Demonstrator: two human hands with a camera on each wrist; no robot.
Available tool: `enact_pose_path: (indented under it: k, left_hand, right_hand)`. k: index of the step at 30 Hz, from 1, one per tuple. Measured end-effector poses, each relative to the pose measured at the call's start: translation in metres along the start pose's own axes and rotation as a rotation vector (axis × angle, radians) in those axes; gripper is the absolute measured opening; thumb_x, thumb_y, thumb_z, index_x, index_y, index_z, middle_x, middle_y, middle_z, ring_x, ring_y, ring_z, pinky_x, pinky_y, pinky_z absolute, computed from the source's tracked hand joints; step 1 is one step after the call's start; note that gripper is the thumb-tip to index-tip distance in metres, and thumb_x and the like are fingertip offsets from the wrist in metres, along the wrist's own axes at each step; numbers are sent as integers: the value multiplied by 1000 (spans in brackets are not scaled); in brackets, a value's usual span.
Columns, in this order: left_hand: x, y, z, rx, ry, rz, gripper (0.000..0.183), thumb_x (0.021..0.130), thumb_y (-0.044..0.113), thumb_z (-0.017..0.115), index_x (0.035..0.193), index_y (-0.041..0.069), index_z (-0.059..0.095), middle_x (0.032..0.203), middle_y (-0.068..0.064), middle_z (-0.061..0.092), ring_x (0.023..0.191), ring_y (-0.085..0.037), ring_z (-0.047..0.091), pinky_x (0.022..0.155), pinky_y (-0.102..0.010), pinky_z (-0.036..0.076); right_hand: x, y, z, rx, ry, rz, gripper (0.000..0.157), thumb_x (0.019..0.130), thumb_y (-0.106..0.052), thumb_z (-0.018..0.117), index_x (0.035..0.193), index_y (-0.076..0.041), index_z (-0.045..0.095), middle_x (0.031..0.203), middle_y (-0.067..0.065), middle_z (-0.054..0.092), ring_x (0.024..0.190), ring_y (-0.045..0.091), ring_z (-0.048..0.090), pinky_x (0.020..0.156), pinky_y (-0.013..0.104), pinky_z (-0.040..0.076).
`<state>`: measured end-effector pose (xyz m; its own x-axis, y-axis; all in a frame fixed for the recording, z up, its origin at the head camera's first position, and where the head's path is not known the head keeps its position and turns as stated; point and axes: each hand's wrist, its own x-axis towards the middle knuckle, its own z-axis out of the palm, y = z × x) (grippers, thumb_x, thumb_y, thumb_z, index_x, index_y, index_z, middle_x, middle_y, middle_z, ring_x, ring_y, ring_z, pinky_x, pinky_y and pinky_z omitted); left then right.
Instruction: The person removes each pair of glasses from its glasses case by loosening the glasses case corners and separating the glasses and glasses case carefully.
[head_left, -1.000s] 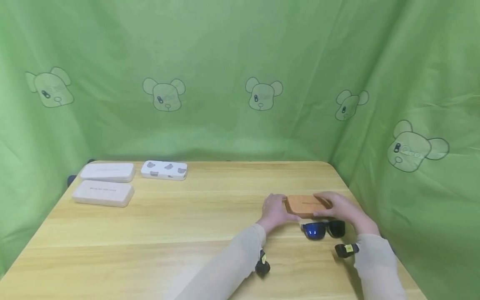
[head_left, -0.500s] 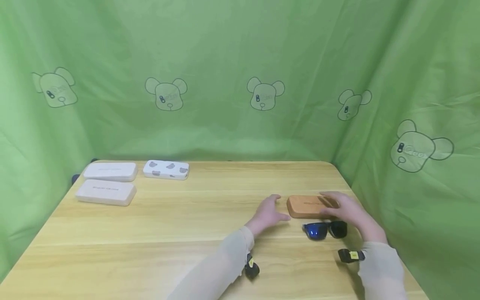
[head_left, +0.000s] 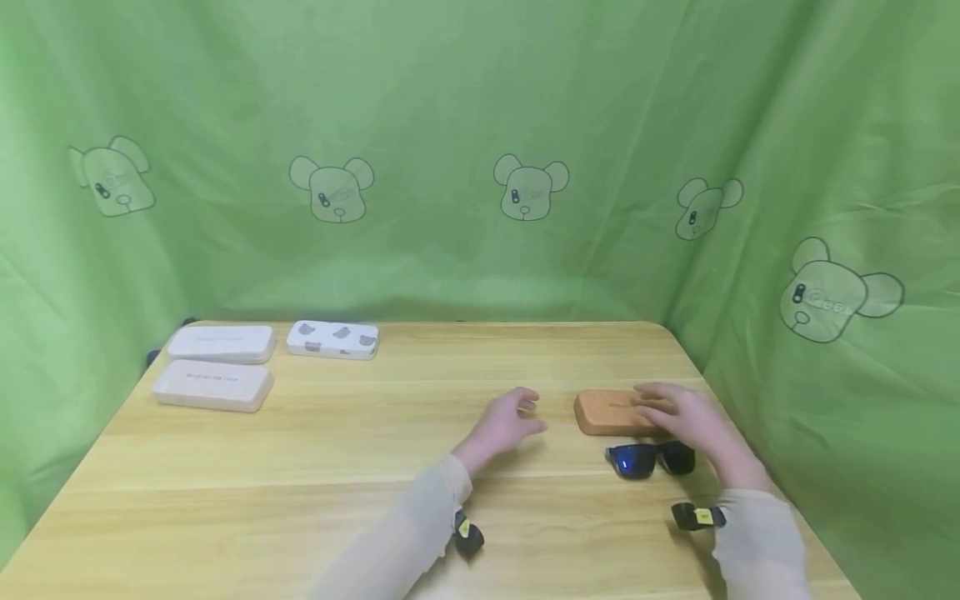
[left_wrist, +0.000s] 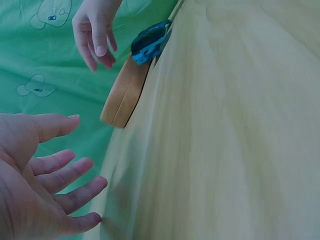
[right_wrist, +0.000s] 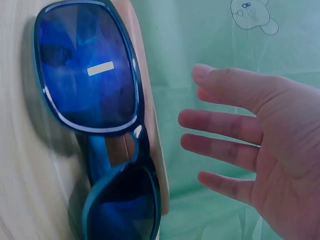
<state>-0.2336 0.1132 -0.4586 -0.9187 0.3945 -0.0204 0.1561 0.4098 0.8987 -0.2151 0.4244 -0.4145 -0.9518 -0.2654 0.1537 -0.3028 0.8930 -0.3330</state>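
An orange-brown glasses case [head_left: 606,412] lies closed on the right part of the table. My right hand [head_left: 686,417] hovers over its right end, holding nothing; in the right wrist view the fingers [right_wrist: 220,125] are apart from the case. Dark sunglasses [head_left: 636,461] with blue mirrored lenses rest just in front of the case. To the left of the case, with a gap between, my left hand [head_left: 501,423] is in the air. Its fingers [left_wrist: 75,195] are spread and loosely bent in the left wrist view, with nothing in them.
At the back left, two pale cases [head_left: 221,343] lie one in front of the other. A white case with grey patches [head_left: 332,339] lies beside them. A green curtain [head_left: 450,250] surrounds the wooden table [head_left: 360,483].
My left hand has let go of the orange-brown case and moved away to the left. The right hand has loosened and lifted slightly off it. The case and sunglasses stay in place.
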Motion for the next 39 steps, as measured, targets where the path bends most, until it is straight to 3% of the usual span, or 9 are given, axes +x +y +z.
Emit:
enact_pose_path:
  k: [9, 21, 28, 35, 39]
  left_hand:
    - [-9, -6, -28, 38, 42, 63, 43, 89, 22, 69, 127, 6, 59, 124, -13, 66, 107, -26, 66, 88, -34, 58]
    - [-15, -4, -65, 205, 81, 99, 43, 91, 25, 66, 129, 8, 58, 128, -11, 65, 117, -31, 62, 101, -43, 52]
    - [-19, -13, -93, 330, 139, 105, 45, 90, 25, 67, 131, 8, 58, 130, -12, 64, 120, -32, 60, 104, -45, 49]
    - [-25, -23, -123, 431, 202, 87, 46, 90, 28, 68, 131, 10, 58, 133, -10, 62, 124, -30, 58, 108, -45, 46]
    - [-28, -28, -143, 472, 215, 79, 47, 90, 29, 67, 132, 11, 57, 136, -9, 61, 128, -30, 55, 111, -46, 43]
  right_hand:
    - [7, -22, 8, 39, 20, -37, 40, 93, -22, 65, 126, 1, 61, 113, 20, 71, 105, 43, 66, 95, 61, 49]
    - [23, -42, 26, 46, -2, -87, 43, 93, -20, 64, 132, -4, 57, 109, 18, 73, 102, 38, 68, 94, 59, 50]
    - [37, -57, 35, 79, -12, -79, 45, 94, -23, 64, 134, -4, 55, 118, 17, 70, 109, 37, 66, 96, 55, 51]
    - [53, -78, 42, 38, -20, -56, 50, 94, -34, 62, 135, -6, 56, 135, 17, 61, 125, 38, 56, 106, 54, 44]
    - [63, -92, 46, 35, -25, -72, 51, 94, -36, 62, 136, -7, 56, 137, 16, 59, 125, 38, 56, 108, 53, 44]
